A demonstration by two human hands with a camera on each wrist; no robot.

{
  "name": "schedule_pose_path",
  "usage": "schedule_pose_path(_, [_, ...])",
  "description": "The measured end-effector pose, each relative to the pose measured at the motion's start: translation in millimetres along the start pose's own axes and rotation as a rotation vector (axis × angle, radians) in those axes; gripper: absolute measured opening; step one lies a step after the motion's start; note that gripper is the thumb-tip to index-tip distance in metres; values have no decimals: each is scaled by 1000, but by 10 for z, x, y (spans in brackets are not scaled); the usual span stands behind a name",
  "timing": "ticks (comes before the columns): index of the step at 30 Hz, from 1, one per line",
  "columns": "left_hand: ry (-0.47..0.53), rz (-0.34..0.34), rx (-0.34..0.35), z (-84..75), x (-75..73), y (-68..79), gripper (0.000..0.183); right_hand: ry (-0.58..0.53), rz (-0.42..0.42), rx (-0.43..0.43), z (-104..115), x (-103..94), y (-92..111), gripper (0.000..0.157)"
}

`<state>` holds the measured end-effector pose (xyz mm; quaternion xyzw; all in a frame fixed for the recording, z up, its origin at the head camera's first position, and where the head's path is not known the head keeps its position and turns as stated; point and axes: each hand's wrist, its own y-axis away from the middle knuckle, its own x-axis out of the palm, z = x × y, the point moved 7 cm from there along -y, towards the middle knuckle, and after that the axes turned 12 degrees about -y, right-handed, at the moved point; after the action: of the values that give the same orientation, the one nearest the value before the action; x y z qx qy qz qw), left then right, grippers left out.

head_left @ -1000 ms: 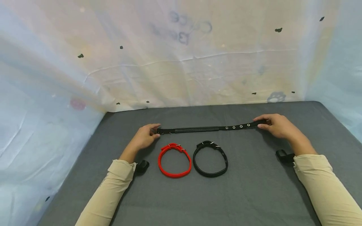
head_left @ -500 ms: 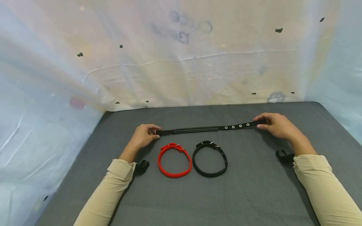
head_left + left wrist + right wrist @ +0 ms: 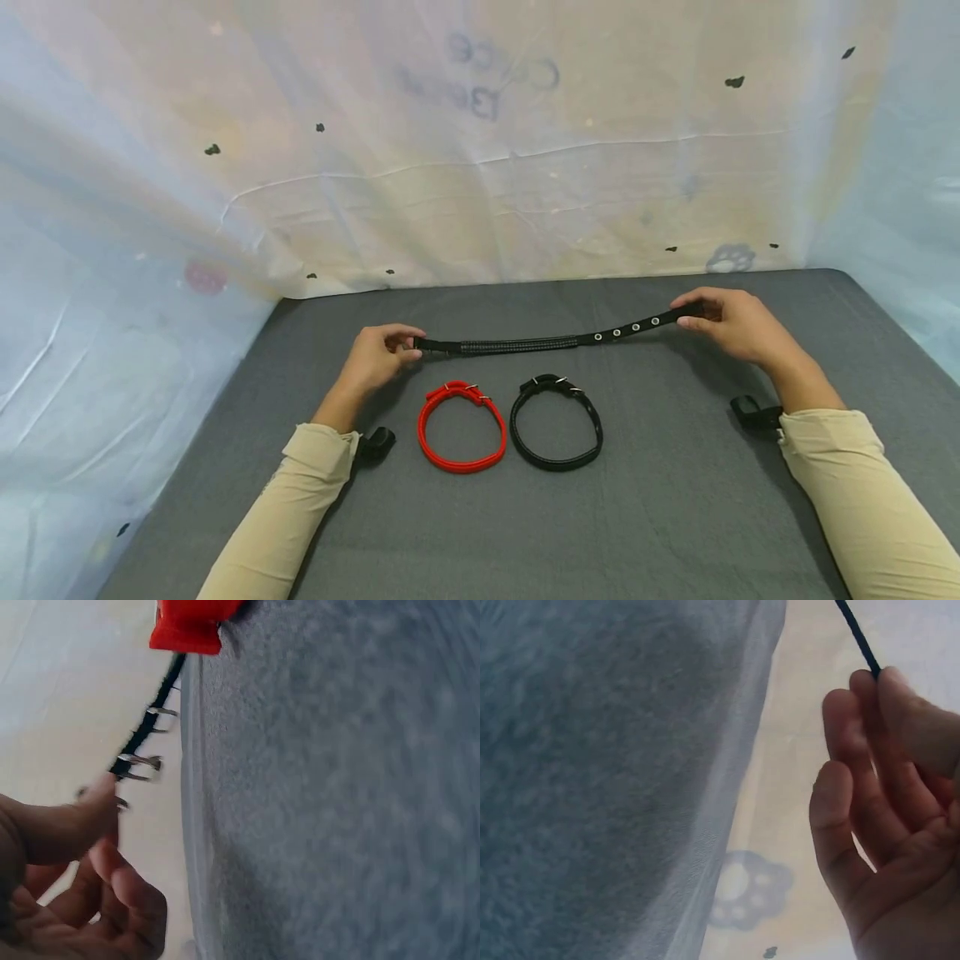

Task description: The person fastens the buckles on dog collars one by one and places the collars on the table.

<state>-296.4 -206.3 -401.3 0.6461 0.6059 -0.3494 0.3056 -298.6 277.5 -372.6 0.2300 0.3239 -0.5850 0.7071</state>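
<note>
An unbuckled black collar (image 3: 519, 345) stretches between both hands above the far part of the table. My left hand (image 3: 376, 358) pinches its buckle end, where metal fittings show in the left wrist view. At the other end, past a row of metal eyelets, my right hand (image 3: 738, 327) pinches the tip between thumb and fingers. That right end is raised higher than the middle. Nearer to me lie a red collar (image 3: 462, 467) and a second black collar (image 3: 557, 463), side by side, each buckled into a loop.
Grey cloth covers the table (image 3: 660, 517). A pale patterned curtain (image 3: 480, 208) hangs behind its far edge and on the left. Black straps, such as the one by the right wrist (image 3: 753, 417), stick out at both cuffs.
My right hand has lifted its end of the black collar a little, so the eyelet part slopes up. The left hand has risen slightly with the buckle end. Both looped collars stay put.
</note>
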Motion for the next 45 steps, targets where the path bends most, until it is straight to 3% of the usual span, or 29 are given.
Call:
schedule_pose_path(8, [165,-35,20,-19,-80,2,31,-143,-53,4,150,-83,47,39])
schedule_pose_path(16, [379,-14,114,-92,-113,5,33,-253,-118,-40,265,-180,74,33])
schedule_pose_path(22, [494,-79,95,-91,-168,-3,40,-310,-131,-70,317,-222,90,35])
schedule_pose_path(28, [749,-149,106,-92,-245,-16,43,-361,-157,-110,386,-246,115,31])
schedule_pose_path(36, [1095,-251,158,-97,-341,-8,21,-436,-165,-150,488,-261,127,22])
schedule_pose_path(42, [1332,-184,209,-178,-331,-5,25,-466,-157,-178,603,-261,169,23])
schedule_pose_path(45, [1344,-148,232,-240,-316,1,26,-478,-155,-202,684,-265,202,23])
